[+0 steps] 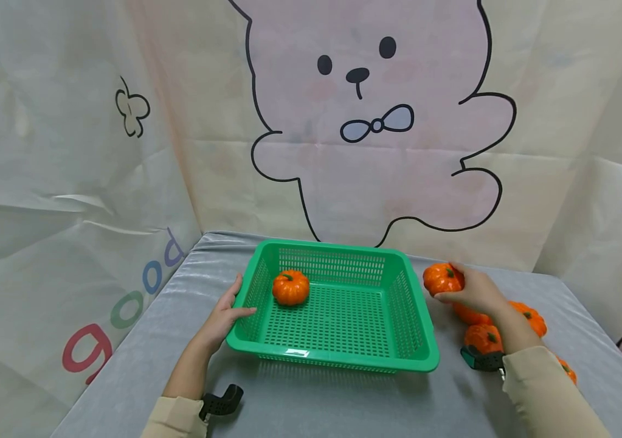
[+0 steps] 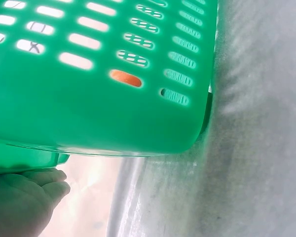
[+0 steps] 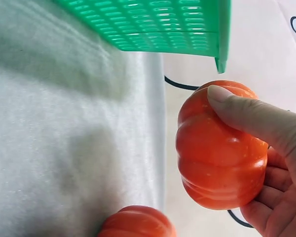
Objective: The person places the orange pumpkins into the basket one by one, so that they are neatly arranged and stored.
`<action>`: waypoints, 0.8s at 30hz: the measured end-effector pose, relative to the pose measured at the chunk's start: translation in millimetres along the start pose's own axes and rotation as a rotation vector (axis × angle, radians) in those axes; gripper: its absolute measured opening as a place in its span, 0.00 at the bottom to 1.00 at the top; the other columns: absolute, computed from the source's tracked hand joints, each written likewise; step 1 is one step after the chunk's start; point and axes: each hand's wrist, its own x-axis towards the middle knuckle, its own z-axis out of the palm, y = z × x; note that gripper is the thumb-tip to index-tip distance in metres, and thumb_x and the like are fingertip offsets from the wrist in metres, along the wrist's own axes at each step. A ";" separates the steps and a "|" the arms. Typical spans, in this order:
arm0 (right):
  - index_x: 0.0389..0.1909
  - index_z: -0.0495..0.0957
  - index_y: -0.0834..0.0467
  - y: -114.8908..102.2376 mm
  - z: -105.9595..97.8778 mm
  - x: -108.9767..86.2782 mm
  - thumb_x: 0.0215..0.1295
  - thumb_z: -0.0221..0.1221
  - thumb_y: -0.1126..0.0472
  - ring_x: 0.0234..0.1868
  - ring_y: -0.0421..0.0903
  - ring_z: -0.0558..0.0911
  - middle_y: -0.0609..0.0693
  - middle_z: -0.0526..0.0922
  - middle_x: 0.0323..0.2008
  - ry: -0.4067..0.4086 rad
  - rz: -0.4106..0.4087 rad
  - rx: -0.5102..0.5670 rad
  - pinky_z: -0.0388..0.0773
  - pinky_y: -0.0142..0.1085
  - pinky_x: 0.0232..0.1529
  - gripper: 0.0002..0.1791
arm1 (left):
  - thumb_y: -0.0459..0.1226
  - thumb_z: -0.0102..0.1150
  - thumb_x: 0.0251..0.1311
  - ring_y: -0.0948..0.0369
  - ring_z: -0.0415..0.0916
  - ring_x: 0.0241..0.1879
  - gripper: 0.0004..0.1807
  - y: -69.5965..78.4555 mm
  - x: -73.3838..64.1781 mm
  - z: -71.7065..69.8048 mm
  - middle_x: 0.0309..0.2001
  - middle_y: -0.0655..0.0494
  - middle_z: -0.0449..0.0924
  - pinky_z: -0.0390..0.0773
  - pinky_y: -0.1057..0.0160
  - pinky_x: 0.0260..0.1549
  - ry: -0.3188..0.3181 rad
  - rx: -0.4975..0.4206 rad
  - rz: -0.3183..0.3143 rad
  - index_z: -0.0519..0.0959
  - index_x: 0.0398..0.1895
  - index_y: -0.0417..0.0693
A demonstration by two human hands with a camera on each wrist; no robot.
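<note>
A green perforated plastic basket (image 1: 338,360) sits mid-table with one orange pumpkin (image 1: 291,288) inside, toward its left. My left hand (image 1: 220,320) grips the basket's left rim, thumb over the top edge and fingers on the outside. Off the basket's right side, my right hand (image 1: 479,293) holds another small orange pumpkin (image 3: 217,158) above the table, thumb on one face and fingers behind. In the right wrist view this pumpkin is glossy and ribbed, close by the basket's edge (image 3: 224,34). Below the right hand and forearm lie several more pumpkins (image 1: 484,338), partly hidden by the arm.
A grey cloth (image 1: 376,407) covers the table. Behind it hangs a pale backdrop (image 1: 540,201) with a cartoon bear, and side sheets enclose the left and right. Each wrist wears a black camera mount (image 1: 223,401).
</note>
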 end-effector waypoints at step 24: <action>0.69 0.51 0.69 -56.0 -25.2 16.3 0.50 0.68 0.48 0.51 0.60 0.72 0.69 0.67 0.60 0.055 -0.118 0.032 0.71 0.55 0.51 0.53 | 0.28 0.51 0.59 0.54 0.21 0.73 0.47 0.0 -0.3 0.0 0.74 0.50 0.21 0.31 0.49 0.70 0.002 0.006 0.002 0.31 0.73 0.43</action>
